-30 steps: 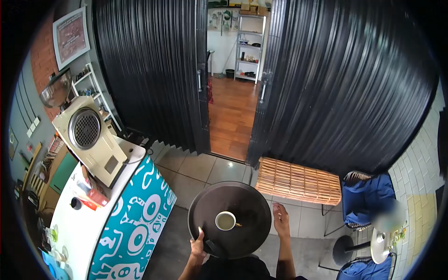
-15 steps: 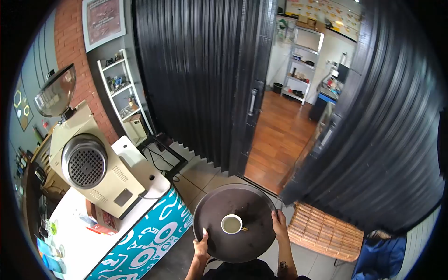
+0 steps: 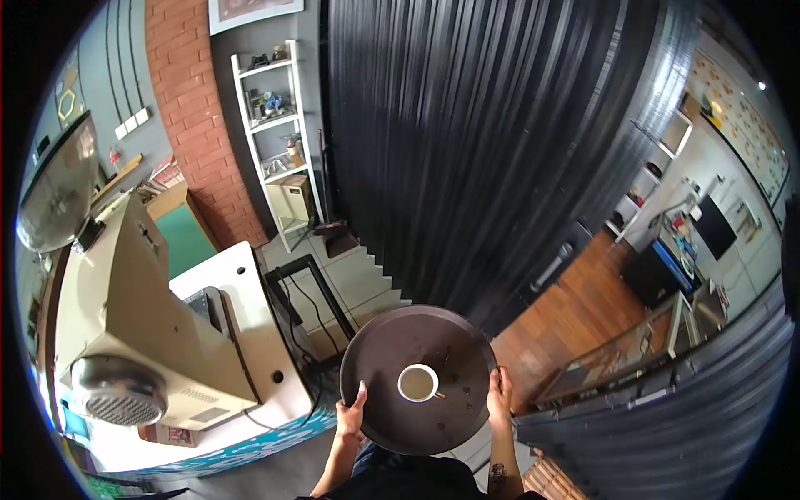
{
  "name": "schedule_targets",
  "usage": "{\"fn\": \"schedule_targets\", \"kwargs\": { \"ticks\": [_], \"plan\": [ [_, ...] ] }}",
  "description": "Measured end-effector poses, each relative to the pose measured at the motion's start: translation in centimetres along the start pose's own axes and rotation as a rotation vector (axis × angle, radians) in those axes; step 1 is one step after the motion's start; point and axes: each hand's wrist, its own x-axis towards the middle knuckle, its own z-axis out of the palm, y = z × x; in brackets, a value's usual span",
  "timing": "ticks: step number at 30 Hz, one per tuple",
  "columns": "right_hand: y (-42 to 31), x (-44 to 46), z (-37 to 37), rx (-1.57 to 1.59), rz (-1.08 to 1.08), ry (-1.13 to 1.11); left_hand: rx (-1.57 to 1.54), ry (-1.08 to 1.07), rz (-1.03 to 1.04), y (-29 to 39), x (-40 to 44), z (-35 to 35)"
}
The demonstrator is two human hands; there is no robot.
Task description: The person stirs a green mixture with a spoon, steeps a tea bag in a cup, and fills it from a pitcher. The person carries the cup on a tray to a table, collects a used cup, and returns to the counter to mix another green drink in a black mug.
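A round dark brown tray (image 3: 400,342) is held level in front of my body. Near its middle stands a white cup (image 3: 418,382) of pale liquid, its gold-coloured handle on the right side. Wet spots mark the tray's surface around the cup. The thumb of my left hand (image 3: 351,414) lies over the left rim, the other fingers mostly hidden below. At the right rim, my right hand (image 3: 499,395) is closed on the tray's edge. Neither hand touches the cup.
A beige coffee machine (image 3: 137,317) with a clear hopper stands on the white counter (image 3: 250,312) at left. Behind are a white shelf (image 3: 275,125) and a black folding door (image 3: 467,142). Right of it is a doorway with wooden floor (image 3: 583,300). A woven bench (image 3: 550,479) shows below.
My right hand, off the tray a second ago, now grips its right rim. The view has swung left and moved closer to the counter and machine; the doorway has shifted to the right.
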Motion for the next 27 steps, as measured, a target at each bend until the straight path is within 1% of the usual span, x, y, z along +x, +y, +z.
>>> {"fn": "schedule_targets", "kwargs": {
  "ticks": [1,2,3,5,6,7,8,9,10,11,12,13,14,16,18,20,22,23,24,25,26,27],
  "plan": [
    [0.1,2.3,0.9,0.034,-0.014,-0.048,-0.014,0.008,-0.036,0.3,1.8,0.9],
    [0.2,4.5,1.9,0.029,-0.020,-0.066,-0.068,-0.026,-0.028,0.6,3.6,1.8],
    [0.3,6.7,3.0,0.049,-0.030,-0.076,-0.081,-0.014,-0.028,0.1,5.9,2.7],
    [-0.8,11.3,6.0,0.068,-0.053,-0.095,-0.179,0.200,-0.085,-0.9,10.9,5.0],
    [-1.9,13.1,7.4,0.021,-0.086,-0.068,-0.189,0.107,-0.038,3.2,10.7,6.5],
    [-2.7,14.9,7.9,-0.038,-0.120,-0.044,-0.122,0.173,0.024,4.0,12.4,7.6],
    [-1.5,17.3,8.7,-0.062,-0.219,-0.056,-0.252,0.097,-0.033,5.6,13.2,8.5],
    [-2.2,20.3,10.4,-0.068,-0.333,-0.075,-0.387,0.024,-0.067,7.7,14.4,9.6],
    [-2.8,22.9,11.8,-0.033,-0.353,-0.104,-0.427,0.045,0.035,8.4,15.8,10.6],
    [-3.0,24.2,12.9,-0.005,-0.344,-0.138,-0.319,0.142,-0.029,9.3,17.0,10.9],
    [-5.7,25.1,14.0,-0.011,-0.274,-0.177,-0.273,0.181,-0.055,11.4,16.8,11.3],
    [-5.8,26.9,15.3,-0.003,-0.262,-0.205,-0.240,0.214,-0.060,13.7,17.3,11.7],
    [-5.9,28.6,16.9,0.015,-0.285,-0.232,-0.264,0.241,-0.047,14.3,18.8,11.5],
    [-7.5,31.0,19.7,0.034,-0.331,-0.298,-0.306,0.171,0.091,13.3,21.4,11.3],
    [-9.4,33.2,22.7,0.033,-0.220,-0.387,-0.386,0.248,0.085,13.4,23.6,11.8],
    [-10.2,36.2,26.4,0.040,-0.238,-0.462,-0.440,0.358,0.100,13.3,26.7,12.2],
    [-11.3,39.4,30.1,0.010,-0.214,-0.510,-0.466,0.415,0.118,15.7,29.0,12.7],
    [-11.1,41.2,32.3,0.006,-0.219,-0.550,-0.463,0.433,0.108,16.5,29.9,13.1],
    [-10.3,43.0,34.8,0.013,-0.268,-0.518,-0.444,0.464,0.092,16.5,31.6,13.2],
    [-11.5,44.4,36.1,-0.009,-0.302,-0.566,-0.407,0.465,-0.015,20.5,30.8,13.8],
    [-12.8,45.7,37.3,-0.029,-0.337,-0.614,-0.353,0.546,0.088,19.6,33.1,14.1],
    [-13.9,46.9,40.1,-0.004,-0.349,-0.630,-0.288,0.620,0.200,20.8,35.0,14.1]
  ]
}}
